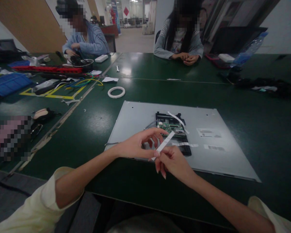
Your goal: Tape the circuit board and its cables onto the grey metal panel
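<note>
A narrow white strip of tape (167, 140) slants up between my hands, above the near edge of a flat grey metal panel (138, 121). My right hand (176, 161) pinches the strip near its lower end. Curved around the other side, my left hand (142, 140) has its fingers apart and its thumb tip against the lower part of the strip. Behind the fingers, a green circuit board (168, 128) sits in a black frame (187, 150) on the panel, partly hidden by my hands. Two more white strips lie across the frame, one an upper strip (177, 120).
A white tape roll (116, 92) lies beyond the panel's left corner. Wires (87, 83), a blue basket (9, 84) and tools are at the left. One small wrench (117, 68) lies farther back. Two people sit across the green table (145, 87); a plastic bottle (249, 50) is at right.
</note>
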The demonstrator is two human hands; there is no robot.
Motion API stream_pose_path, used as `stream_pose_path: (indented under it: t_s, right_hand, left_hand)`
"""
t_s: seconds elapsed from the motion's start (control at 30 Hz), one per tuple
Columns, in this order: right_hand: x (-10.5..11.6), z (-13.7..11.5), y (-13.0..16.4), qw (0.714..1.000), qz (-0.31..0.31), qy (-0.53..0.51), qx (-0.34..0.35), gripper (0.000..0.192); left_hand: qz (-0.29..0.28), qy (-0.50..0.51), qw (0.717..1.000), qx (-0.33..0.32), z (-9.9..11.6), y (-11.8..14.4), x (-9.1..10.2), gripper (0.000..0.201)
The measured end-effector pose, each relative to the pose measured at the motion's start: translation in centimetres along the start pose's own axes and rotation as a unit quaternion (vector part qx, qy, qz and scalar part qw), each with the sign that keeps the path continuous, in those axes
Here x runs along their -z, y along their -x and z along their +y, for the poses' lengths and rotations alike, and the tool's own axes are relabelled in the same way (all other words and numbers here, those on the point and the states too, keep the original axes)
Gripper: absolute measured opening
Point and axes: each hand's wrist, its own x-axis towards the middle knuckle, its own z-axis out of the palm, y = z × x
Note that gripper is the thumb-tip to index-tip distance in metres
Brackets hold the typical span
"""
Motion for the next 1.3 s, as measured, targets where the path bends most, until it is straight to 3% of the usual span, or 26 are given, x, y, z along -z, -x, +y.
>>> stream_pose_path:
  t_s: [0.17, 0.27, 0.5, 0.6, 0.73, 1.03, 1.3]
  right_hand:
    - [0.36, -0.05, -0.1, 1.0, -0.02, -0.019, 0.001, 0.045]
    - [0.34, -0.1, -0.08, 0.999, -0.031, -0.012, 0.001, 0.049]
    - [0.39, -0.19, -0.11, 1.0, -0.027, -0.002, 0.01, 0.046]
    - [0.43, -0.06, -0.05, 1.0, -0.023, 0.005, 0.021, 0.043]
    - [0.32, 0.37, 0.09, 0.999, 0.012, 0.025, 0.024, 0.041]
    - [-0.49, -0.14, 0.6, 0.982, 0.136, 0.106, 0.074, 0.04]
    - [-0.27, 0.23, 0.45, 0.981, 0.134, 0.113, 0.082, 0.036]
  left_hand:
    - [0.052, -0.018, 0.998, -0.044, 0.24, 0.07, -0.2, 0.05]
    - [0.043, -0.048, 0.997, -0.045, 0.44, 0.12, -0.03, 0.04]
    - [0.051, -0.049, 0.996, -0.048, 0.27, 0.13, 0.09, 0.056]
    - [0.016, -0.061, 0.997, -0.049, 0.3, 0.12, 0.29, 0.043]
    - [-0.005, -0.054, 0.997, -0.061, 0.22, 0.15, 0.54, 0.019]
    - [0.008, -0.059, 0.998, -0.02, 0.26, 0.16, 0.53, 0.017]
    - [-0.002, -0.031, 0.999, -0.021, 0.26, 0.04, 0.62, 0.019]
